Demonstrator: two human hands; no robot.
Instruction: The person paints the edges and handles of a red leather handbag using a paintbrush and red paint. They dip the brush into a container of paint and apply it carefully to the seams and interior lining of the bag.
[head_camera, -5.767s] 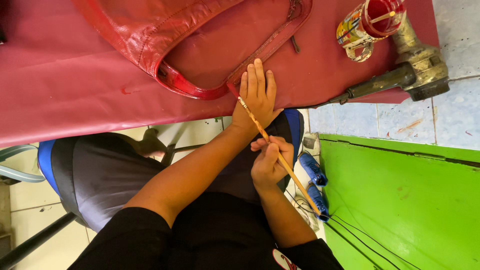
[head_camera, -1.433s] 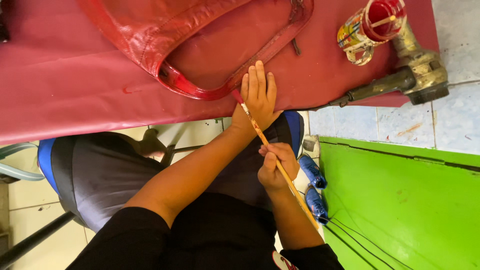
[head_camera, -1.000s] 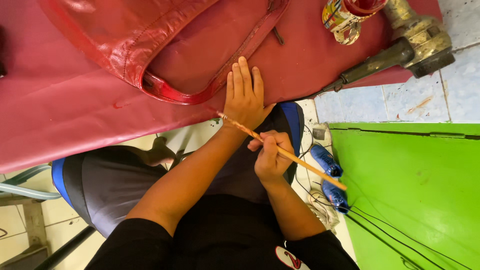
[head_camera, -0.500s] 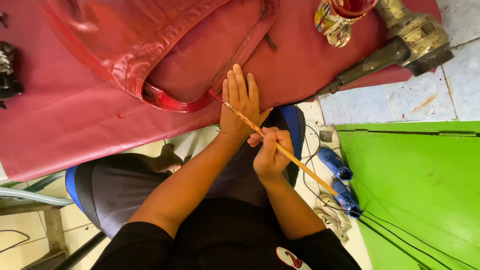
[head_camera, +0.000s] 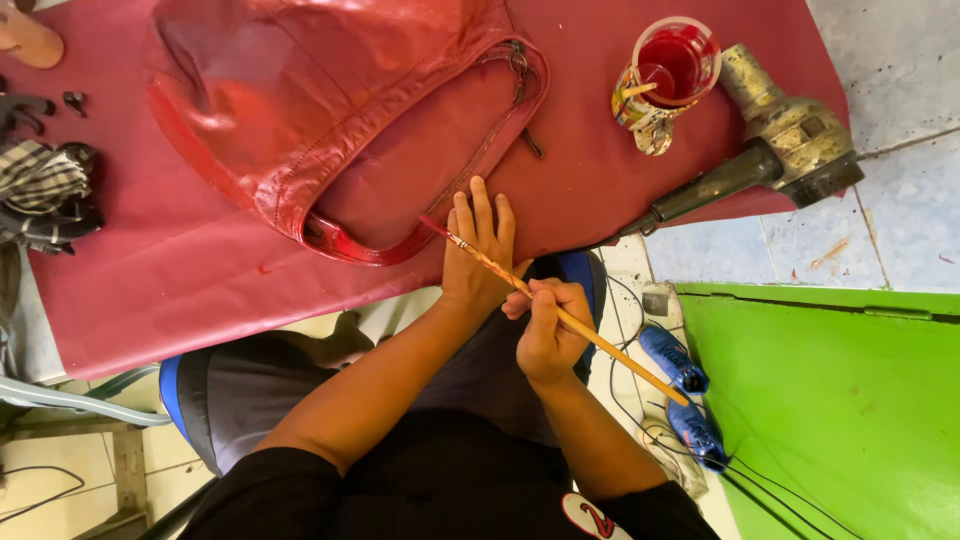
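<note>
Whereas half a second ago the brush tip stood short of the strap, the paintbrush (head_camera: 560, 315) now touches the red bag's strap (head_camera: 400, 245) on the counter (head_camera: 150, 290) — paint is being laid on the edge. The right hand (head_camera: 545, 335) pinches the handle in closed fingers; the left hand (head_camera: 478, 255) lies flat, fingers spread, beside the strap. The bristles are too small to make out — the cup of red paint (head_camera: 672, 65) stands well apart.
</note>
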